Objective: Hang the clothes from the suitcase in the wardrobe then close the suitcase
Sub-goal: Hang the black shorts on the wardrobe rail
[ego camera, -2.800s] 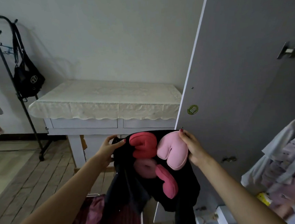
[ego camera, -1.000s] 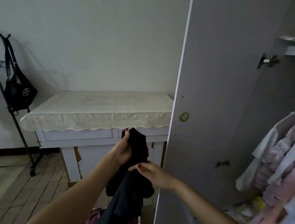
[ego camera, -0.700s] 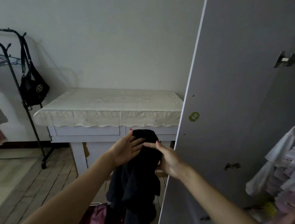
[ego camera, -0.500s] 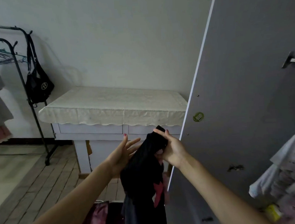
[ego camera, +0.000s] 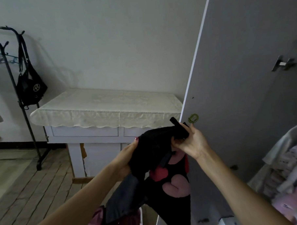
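Suitcase bottom left, lid up. My left hand props the black top, fingers hidden, grip unclear. Right hand pinches its strap beside the wardrobe door. No hanger on it; hanging and closing remain, I reckon.
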